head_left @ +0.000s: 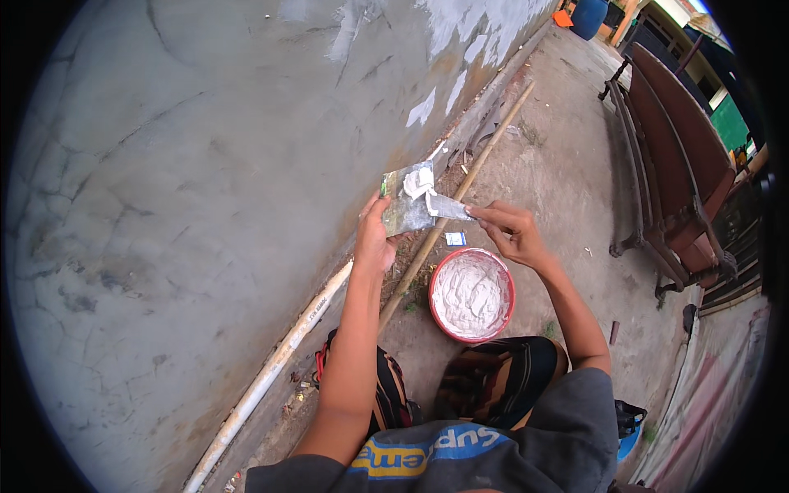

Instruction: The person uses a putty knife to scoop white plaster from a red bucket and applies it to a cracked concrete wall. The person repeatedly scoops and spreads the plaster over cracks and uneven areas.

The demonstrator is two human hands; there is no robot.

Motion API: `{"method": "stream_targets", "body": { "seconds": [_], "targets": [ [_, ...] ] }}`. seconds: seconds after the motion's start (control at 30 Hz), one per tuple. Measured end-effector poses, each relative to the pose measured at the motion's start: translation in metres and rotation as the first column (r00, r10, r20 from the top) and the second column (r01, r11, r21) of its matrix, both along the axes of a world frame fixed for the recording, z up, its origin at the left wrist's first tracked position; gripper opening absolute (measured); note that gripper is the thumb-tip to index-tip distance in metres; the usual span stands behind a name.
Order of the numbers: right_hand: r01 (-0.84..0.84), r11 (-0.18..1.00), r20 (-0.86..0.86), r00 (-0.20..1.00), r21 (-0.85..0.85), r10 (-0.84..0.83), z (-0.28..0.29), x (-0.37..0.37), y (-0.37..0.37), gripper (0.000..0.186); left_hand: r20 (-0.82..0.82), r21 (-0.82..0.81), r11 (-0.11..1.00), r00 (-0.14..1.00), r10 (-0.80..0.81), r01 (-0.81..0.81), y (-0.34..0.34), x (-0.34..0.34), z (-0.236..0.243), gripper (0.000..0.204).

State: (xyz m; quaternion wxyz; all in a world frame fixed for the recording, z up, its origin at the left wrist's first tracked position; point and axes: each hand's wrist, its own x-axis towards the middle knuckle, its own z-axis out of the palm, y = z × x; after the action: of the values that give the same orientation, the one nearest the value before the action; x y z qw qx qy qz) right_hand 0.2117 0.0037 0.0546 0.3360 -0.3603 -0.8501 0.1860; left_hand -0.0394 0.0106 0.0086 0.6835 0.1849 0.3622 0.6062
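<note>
My left hand (376,234) grips a flat, greenish-grey rectangular board (399,215) by its left edge. On the board's upper right lies a lump of white putty (417,182). Pinched in my right hand (511,233) is a putty knife (450,208) with a flat grey blade. Its tip touches the board beside the lump, with some putty on it. Below the hands, a red bucket (511,306) of whitish putty (470,294) stands on the ground in front of my knees. The grey wall (205,189) rises on the left, with white smears (460,33) higher up.
A white pipe (267,374) runs along the wall's foot, and a bamboo pole (431,234) lies beside it. A small white-and-blue packet (455,238) is on the ground near the bucket. To the right stands a long brown wooden bench (674,156); a blue barrel (588,18) is far back.
</note>
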Motion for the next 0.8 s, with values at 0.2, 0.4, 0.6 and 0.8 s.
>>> {"method": "stream_targets", "body": {
  "seconds": [0.2, 0.4, 0.6, 0.8],
  "targets": [
    [0.067, 0.995, 0.166, 0.985, -0.079, -0.053, 0.001, 0.037, -0.016, 0.031, 0.005, 0.062, 0.998, 1.0, -0.012, 0.011, 0.003, -0.006, 0.009, 0.044],
    [-0.109, 0.84, -0.345, 0.934, -0.531, -0.097, 0.026, 0.024, -0.014, 0.019, -0.052, -0.043, 0.998, 0.997, -0.049, 0.047, -0.002, -0.002, 0.007, 0.041],
    [-0.446, 0.424, -0.523, 0.848, -0.788, -0.081, 0.016, -0.001, 0.008, 0.025, 0.106, -0.096, 0.976, 0.977, -0.183, 0.194, -0.008, 0.006, 0.019, 0.039],
    [-0.477, 0.414, -0.571, 0.809, -0.776, -0.139, 0.009, -0.005, 0.013, 0.026, 0.134, 0.015, 0.948, 0.939, -0.317, 0.318, -0.003, -0.01, -0.004, 0.058]
  ]
}}
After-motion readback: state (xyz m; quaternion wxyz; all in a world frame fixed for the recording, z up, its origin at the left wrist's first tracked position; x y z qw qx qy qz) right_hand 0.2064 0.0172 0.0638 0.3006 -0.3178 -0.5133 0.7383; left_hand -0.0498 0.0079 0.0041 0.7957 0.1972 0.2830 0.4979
